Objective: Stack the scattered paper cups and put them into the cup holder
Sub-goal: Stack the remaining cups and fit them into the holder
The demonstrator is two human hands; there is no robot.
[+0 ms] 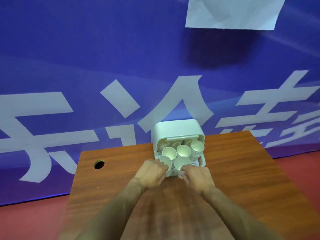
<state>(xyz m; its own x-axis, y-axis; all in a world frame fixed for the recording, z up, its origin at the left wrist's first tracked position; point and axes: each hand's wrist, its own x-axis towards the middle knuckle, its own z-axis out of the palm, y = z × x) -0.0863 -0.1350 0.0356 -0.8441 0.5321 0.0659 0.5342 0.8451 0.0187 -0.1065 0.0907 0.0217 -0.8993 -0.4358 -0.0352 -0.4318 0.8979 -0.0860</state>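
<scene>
White paper cup stacks (183, 150) stood in white plastic lidded cup holder (174, 129), far edge of brown wooden table (242, 170). Left hand (152, 172) gripped front-left stack (164, 161); right hand (197, 175) gripped front-right stack (181, 163). Judged: last stacks being seated. Next move: push both fully in, let go.

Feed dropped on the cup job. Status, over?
Left hand grips front-left cup. Right hand grips front-right cup. Both in front row of cup holder, more cups behind. Nothing in the way.
</scene>
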